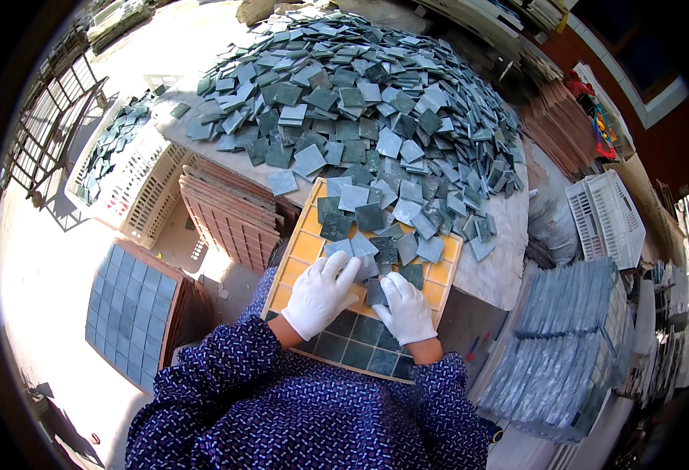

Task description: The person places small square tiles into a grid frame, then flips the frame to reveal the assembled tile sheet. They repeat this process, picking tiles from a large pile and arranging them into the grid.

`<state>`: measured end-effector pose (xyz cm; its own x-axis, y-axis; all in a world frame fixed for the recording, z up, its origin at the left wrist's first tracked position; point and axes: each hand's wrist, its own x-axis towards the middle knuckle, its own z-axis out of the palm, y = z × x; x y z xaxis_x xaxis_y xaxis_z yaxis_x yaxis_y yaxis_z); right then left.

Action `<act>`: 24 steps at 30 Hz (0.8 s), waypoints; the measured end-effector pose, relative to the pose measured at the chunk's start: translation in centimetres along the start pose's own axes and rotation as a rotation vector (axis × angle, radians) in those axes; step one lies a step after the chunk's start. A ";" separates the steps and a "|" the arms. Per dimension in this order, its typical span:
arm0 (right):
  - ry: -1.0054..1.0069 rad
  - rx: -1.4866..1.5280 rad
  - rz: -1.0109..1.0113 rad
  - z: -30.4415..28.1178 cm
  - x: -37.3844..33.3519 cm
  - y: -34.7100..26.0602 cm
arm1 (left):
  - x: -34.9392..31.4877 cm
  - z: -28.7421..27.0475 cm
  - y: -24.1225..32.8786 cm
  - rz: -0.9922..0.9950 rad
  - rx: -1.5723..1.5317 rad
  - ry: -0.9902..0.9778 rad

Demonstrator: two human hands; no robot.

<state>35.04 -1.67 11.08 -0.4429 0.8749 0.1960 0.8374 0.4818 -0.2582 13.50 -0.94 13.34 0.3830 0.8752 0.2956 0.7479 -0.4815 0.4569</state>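
A yellow gridded tray [288, 270] with a wooden rim lies tilted in front of me, against the table's near edge. Square dark green stone tiles [336, 347] fill its compartments nearest my body. Loose tiles are scattered over its far part. My left hand [318, 296], in a white glove, has its fingers apart, the tips at a pale grey tile [366, 269]. Also gloved in white, my right hand [407, 310] grips a dark tile [376, 292] at its edge between thumb and fingers, just above the tray. The fingertips partly hide both tiles.
A large heap of tiles [344, 94] covers the stone-topped table [493, 274]. At left stand a white crate [129, 188], brown gridded trays [231, 215] and a tile-filled tray [129, 301]. Plastic-wrapped tile stacks [552, 368] and another white crate [607, 215] stand at right.
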 end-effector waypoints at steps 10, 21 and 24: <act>0.083 1.443 0.720 -0.6 -1.5 -1.6 | 2.9 1.8 -2.7 -0.019 -0.115 -0.015; -0.062 0.615 0.194 3.1 1.4 -8.1 | -5.9 -5.3 -9.7 -0.263 -0.448 -0.423; -0.128 0.479 0.208 3.5 1.5 -9.0 | -6.2 -5.7 -8.6 -0.296 -0.343 -0.387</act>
<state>25.74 -4.49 10.35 -0.3435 0.9391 -0.0145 0.6850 0.2399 -0.6879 1.59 -2.52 12.37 0.4031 0.8965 -0.1837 0.6595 -0.1454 0.7375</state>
